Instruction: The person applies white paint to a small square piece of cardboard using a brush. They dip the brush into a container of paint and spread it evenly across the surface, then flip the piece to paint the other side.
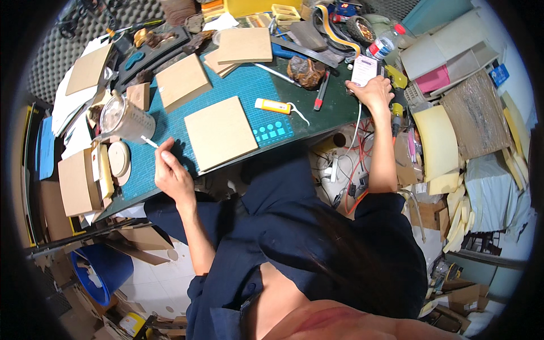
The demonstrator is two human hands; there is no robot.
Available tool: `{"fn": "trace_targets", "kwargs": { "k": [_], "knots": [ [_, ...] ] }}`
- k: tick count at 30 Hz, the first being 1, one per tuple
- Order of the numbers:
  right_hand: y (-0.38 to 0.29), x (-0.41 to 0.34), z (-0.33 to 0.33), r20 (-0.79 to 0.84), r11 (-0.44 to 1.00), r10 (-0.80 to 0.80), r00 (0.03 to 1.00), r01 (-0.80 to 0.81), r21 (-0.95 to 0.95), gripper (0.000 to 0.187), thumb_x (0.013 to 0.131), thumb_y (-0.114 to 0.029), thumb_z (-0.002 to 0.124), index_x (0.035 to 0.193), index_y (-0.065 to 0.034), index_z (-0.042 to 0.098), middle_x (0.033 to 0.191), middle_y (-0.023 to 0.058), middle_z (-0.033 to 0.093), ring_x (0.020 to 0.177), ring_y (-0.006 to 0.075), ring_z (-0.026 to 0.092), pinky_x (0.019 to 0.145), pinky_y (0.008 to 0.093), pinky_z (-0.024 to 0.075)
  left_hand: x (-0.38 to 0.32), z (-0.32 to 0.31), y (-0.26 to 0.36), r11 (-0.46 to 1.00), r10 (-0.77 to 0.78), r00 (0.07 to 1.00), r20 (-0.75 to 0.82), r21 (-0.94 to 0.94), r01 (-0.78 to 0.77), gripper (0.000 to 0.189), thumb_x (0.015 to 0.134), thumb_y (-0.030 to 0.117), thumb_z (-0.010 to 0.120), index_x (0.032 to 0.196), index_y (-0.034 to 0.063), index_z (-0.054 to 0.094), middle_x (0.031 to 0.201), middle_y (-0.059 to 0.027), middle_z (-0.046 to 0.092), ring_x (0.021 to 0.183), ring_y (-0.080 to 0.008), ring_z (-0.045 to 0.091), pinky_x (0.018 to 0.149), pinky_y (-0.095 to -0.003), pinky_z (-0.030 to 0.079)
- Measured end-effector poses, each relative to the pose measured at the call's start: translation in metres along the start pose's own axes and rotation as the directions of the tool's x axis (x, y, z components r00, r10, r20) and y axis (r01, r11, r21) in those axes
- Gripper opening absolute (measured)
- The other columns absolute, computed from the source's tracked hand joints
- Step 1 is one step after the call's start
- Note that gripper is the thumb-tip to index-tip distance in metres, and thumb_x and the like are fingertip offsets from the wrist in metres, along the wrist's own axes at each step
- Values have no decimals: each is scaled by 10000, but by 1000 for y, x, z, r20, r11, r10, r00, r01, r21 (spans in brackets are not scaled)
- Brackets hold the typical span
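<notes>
My left hand [173,174] is over the left part of the green cutting mat [231,90], a slim white stick [148,141] between its fingers; whether it is a cigarette I cannot tell. A clear plastic cup [127,119] with a brownish film inside stands just beyond the stick's tip. At the table's right end my right hand [376,94] grips the lower end of a smartphone [365,70] with a lit screen, thumb on one side and fingers on the other. A white cable [358,123] hangs from beneath that hand. Between my hands lies a square tan board [221,132] at the table's front edge.
More tan boards [183,83] lie farther back. A yellow-and-white utility knife [273,106], a red-tipped cutter [321,91] and a brown rock [307,72] sit mid-table. Behind the phone stands a red-capped bottle [386,41]. Cables [361,148] tangle on the floor near a blue bin [104,272].
</notes>
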State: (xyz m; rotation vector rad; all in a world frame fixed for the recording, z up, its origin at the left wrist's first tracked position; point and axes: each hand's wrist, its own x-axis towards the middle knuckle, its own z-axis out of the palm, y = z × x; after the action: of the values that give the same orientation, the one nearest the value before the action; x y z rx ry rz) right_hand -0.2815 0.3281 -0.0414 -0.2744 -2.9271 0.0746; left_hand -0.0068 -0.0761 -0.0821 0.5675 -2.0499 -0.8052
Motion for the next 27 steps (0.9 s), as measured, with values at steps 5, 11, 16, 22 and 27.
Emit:
{"fn": "trace_targets", "kwargs": {
  "k": [5, 11, 16, 22, 27],
  "knots": [
    [-3, 6, 9, -50, 997, 56, 997, -53, 61, 1093, 637, -611, 850, 1293, 162, 440, 1310, 307, 502, 1270, 442, 498, 1023, 528, 451, 1, -2, 3, 1000, -3, 1000, 6, 3, 3, 326, 1079, 212, 422, 1109, 46, 702, 1009, -108, 740, 897, -267, 718, 780, -351, 542],
    [0, 12, 9, -74, 999, -21, 997, 23, 32, 1069, 634, -586, 866, 1282, 157, 450, 1309, 300, 501, 1287, 436, 476, 1038, 505, 446, 0, -6, 2, 1000, 8, 1000, 3, -2, -8, 295, 1061, 197, 448, 1073, 54, 706, 999, -111, 740, 892, -300, 719, 770, -363, 547],
    [14, 25, -3, -99, 994, -86, 991, 79, -79, 1078, 639, -598, 857, 1305, 145, 450, 1326, 327, 529, 1269, 465, 506, 1076, 520, 407, 1, -8, -2, 1000, 29, 999, 30, -10, -28, 263, 1053, 192, 457, 1077, 73, 690, 1010, -112, 731, 885, -322, 715, 756, -385, 547],
    [36, 61, -20, -36, 967, -238, 971, 233, -106, 990, 642, -550, 850, 1342, 36, 466, 1330, 276, 568, 1264, 429, 539, 1043, 514, 429, 4, -16, 1, 942, 53, 993, 105, -334, -15, 315, 1064, 230, 446, 1157, 47, 686, 1069, -131, 736, 968, -264, 711, 843, -350, 534],
    [59, 67, 0, -29, 972, -235, 971, 236, 16, 945, 656, -515, 848, 1336, 26, 477, 1321, 261, 566, 1264, 418, 527, 1051, 515, 411, 2, -57, 73, 523, 168, 880, 443, -797, 302, 668, 1017, 496, 416, 1364, -63, 529, 1308, -186, 628, 1186, -280, 633, 1026, -392, 469]
  ]
}}
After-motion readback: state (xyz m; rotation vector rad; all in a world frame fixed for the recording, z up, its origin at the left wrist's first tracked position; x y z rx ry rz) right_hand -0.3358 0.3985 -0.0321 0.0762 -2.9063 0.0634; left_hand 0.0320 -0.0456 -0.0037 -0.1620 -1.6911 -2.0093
